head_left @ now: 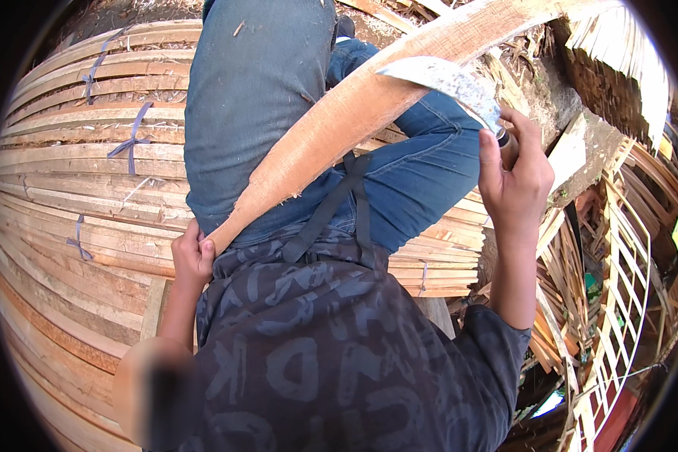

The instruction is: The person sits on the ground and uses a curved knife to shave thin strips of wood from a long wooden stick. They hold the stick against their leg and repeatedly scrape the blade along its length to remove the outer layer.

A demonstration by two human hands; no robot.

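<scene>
A long wooden board (pixel 331 132) lies diagonally across my lap, from my waist up to the far right. Its near end narrows to a slim handle-like strip, and my left hand (pixel 192 255) is closed around that end. In my right hand (pixel 521 169) is a sickle (pixel 456 81) with a curved, spotted grey blade. My fingers wrap its short handle, which is mostly hidden. The blade's tip points left and lies over the board's right edge; whether it touches the wood I cannot tell.
Bundles of thin wooden slats (pixel 83 162), tied with purple strips, spread under me and to the left. At right stand a wooden block (pixel 591 154), a lattice of thin strips (pixel 625 301) and heaps of offcuts (pixel 569 301). A dark strap (pixel 328 207) crosses my lap.
</scene>
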